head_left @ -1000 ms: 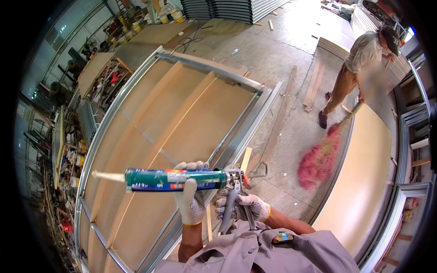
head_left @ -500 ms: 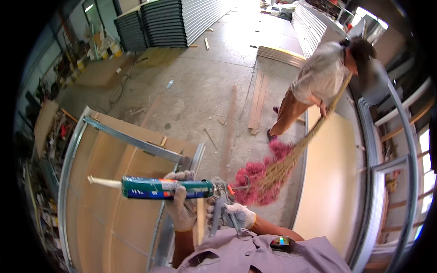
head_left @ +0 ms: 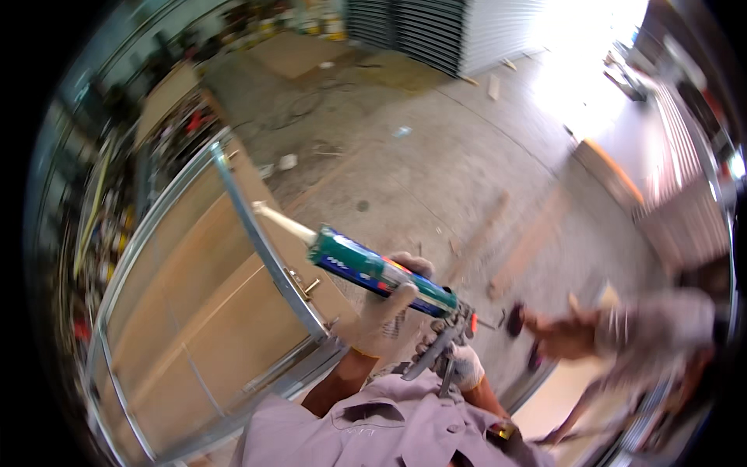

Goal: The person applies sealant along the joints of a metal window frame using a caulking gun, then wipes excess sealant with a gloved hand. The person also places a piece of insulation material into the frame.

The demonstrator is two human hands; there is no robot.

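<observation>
Concrete floor point(head_left: 436, 171) spreads beyond the hands. Left of them lies a metal-framed panel point(head_left: 226, 315); toward its far end the caulking gun point(head_left: 362, 263), earlier pointing straight left, now slants forward, apparently being carried rather than dispensing. Left hand point(head_left: 381, 317) encircles its middle; right hand point(head_left: 465, 366) wraps its handle point(head_left: 430, 352). Rightward, the blurred co-worker point(head_left: 657, 335) appears lower than before.

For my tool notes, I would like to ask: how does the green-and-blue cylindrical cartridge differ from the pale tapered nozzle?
The green-and-blue cylindrical cartridge is thick, while the pale tapered nozzle is thin and narrows toward its tip. The gloved left hand grasps the cartridge, but no hand touches the nozzle. Both slant toward the picture's upper left.
</observation>
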